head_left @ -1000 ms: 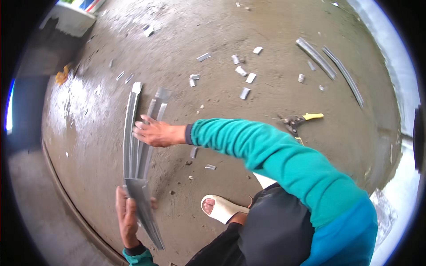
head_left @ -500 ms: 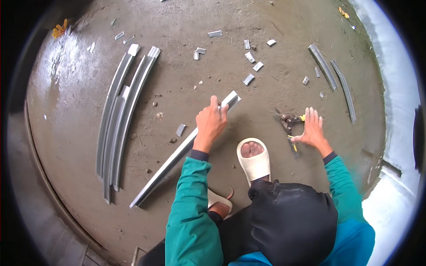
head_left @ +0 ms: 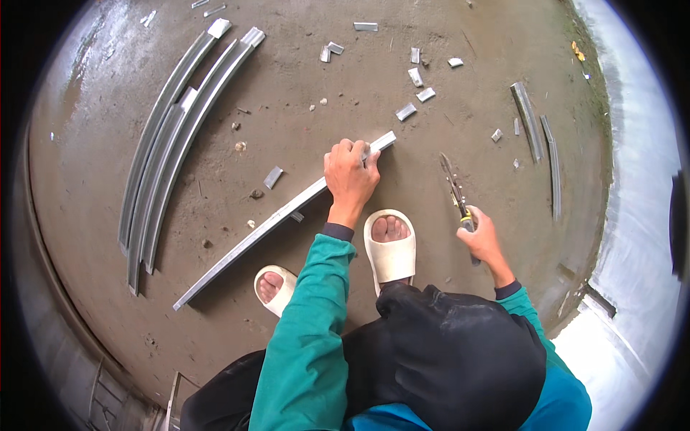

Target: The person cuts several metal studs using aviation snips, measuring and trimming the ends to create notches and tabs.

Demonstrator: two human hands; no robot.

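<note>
Near its upper end, a long silvery metal channel is gripped by my left hand, fingers wrapped round it. The channel slants from the lower left up towards the middle, raised a little above the floor at my hand. On the right, my right hand is closed round the handles of a pair of metal snips with black and yellow grips. Their dark jaws point up and away from me, apart from the channel. My palm and fingers hide part of the handles.
Several long metal channels lie side by side on the muddy concrete floor at the left. Two shorter strips rest at the far right. Small metal offcuts are scattered ahead. My feet in cream slides stand close by the channel.
My right hand, open beside the snips before, has picked them up and closed on their handles. The held channel has turned over somewhat in my left hand, and my left foot has moved out leftward.
</note>
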